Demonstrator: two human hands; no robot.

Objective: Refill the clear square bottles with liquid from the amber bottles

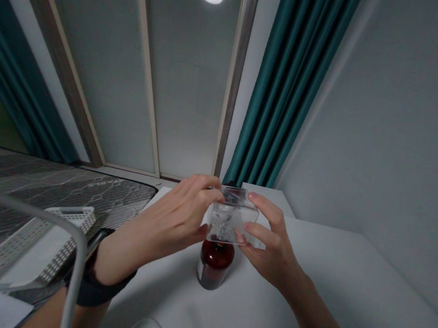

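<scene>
Both my hands hold a small clear plastic box (pixel 232 217) above a white table (pixel 345 302). My left hand (pixel 176 222) grips its left side, fingers curled over the top edge and thumb below. My right hand (pixel 269 240) pinches its right side with the fingertips. Something small and dark shows inside the box, too unclear to name. Directly under the box stands a dark brown bottle (pixel 214 265) with a white label at its side. A black band sits on my left wrist.
A white perforated basket (pixel 34 241) lies at the left on a dark patterned mattress (pixel 45 182). A curved metal bar (pixel 74 274) crosses the near left. Teal curtains (pixel 289 88) hang behind, with a grey wall at the right.
</scene>
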